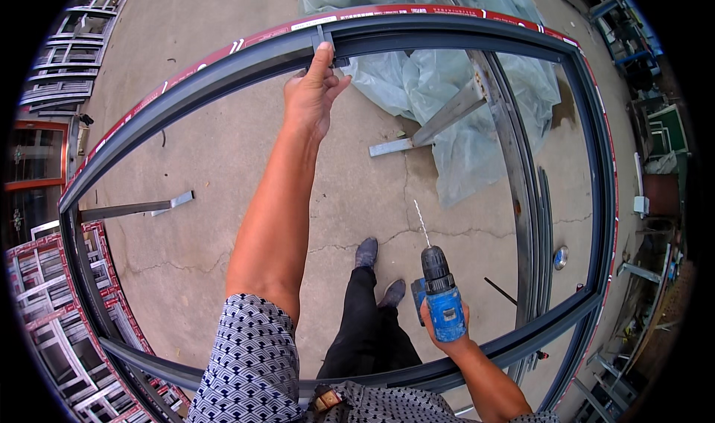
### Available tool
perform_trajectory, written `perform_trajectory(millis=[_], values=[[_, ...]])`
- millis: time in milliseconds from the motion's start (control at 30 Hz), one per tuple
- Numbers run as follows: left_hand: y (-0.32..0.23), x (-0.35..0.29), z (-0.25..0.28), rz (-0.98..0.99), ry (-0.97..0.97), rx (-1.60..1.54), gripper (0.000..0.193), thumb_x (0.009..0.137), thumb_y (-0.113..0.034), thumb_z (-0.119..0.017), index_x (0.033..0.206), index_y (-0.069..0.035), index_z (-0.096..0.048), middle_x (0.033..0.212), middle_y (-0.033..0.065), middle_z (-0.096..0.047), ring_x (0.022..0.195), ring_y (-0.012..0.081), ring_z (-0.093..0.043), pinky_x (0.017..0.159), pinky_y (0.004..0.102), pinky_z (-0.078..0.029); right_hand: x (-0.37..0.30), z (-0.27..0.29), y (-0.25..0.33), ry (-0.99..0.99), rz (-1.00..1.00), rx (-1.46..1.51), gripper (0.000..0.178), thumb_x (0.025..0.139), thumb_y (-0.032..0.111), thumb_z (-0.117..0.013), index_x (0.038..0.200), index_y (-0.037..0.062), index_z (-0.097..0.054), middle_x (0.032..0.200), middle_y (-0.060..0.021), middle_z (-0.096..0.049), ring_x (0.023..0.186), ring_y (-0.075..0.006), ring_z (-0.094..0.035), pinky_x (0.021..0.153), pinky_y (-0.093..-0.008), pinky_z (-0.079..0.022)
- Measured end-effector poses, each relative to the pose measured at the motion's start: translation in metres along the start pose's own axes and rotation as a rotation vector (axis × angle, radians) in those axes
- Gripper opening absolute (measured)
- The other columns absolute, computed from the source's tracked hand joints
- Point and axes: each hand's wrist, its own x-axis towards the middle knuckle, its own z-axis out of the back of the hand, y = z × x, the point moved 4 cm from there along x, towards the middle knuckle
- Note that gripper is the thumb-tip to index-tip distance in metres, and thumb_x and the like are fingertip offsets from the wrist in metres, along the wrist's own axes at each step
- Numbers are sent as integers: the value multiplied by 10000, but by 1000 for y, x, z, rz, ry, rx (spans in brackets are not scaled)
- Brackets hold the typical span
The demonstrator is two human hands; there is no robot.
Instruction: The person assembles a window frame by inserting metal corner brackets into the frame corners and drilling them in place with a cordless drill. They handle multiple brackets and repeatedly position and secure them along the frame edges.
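A large dark-grey window frame (pixel 208 76), with red protective film along its outer edge, lies around me at about waist height. My left hand (pixel 311 95) reaches to its far rail. There the thumb presses on a short grey profile piece (pixel 323 37) set across the rail, while the other fingers curl underneath and are partly hidden. Closer to my body on the right, my right hand (pixel 456 341) grips a blue and black cordless drill (pixel 445 304). Its long spiral bit (pixel 421 220) points away from me, well apart from the frame.
Steel support bars (pixel 510 140) run under the frame on the right, with a stub leg (pixel 450 114). Translucent plastic sheeting (pixel 469 155) lies crumpled on the concrete beyond. More frames (pixel 56 319) are stacked at the left. A small round metal dish (pixel 561 257) sits right of the bars.
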Motion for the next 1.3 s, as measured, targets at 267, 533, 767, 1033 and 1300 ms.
perform_trajectory(millis=[267, 533, 767, 1033, 1300], values=[[-12, -5, 6, -85, -180, 361, 670, 800, -624, -849, 1014, -5, -710, 918, 72, -622, 782, 169, -612, 841, 390, -608, 4, -1, 7, -17, 48, 28, 266, 874, -20, -770, 1091, 42, -629, 894, -36, -699, 781, -127, -693, 714, -274, -588], [-62, -20, 1, -200, -477, 1348, 767, 707, -778, -805, 827, -25, -725, 842, 108, -735, 797, 292, -705, 710, 434, -558, 4, -2, -1, -44, 83, 11, 255, 853, 36, -804, 1045, 37, -635, 834, -46, -688, 731, -150, -681, 687, -304, -558], [-78, -22, -5, -1117, -416, 1639, 633, 759, -645, -840, 938, -61, -673, 894, 97, -679, 862, 311, -651, 773, 427, -510, 5, -3, -3, -18, 56, 13, 261, 859, 33, -799, 1060, 37, -632, 861, -46, -690, 749, -145, -675, 696, -298, -553], [-86, 4, -9, -1429, 228, 1690, 467, 949, -304, -733, 1407, -355, -662, 1354, 121, -593, 1259, 332, -545, 1078, 459, -424, 4, -5, -9, 6, 20, 12, 284, 863, 8, -793, 1092, 39, -628, 875, -37, -689, 763, -128, -673, 712, -284, -561], [-86, 17, -4, -1333, 425, 1781, 424, 935, -379, -726, 1349, -297, -688, 1483, 98, -549, 1360, 357, -510, 1100, 470, -458, 8, -4, -7, 20, 17, -13, 281, 868, -1, -787, 1095, 41, -627, 874, -31, -690, 771, -116, -678, 715, -273, -576]])
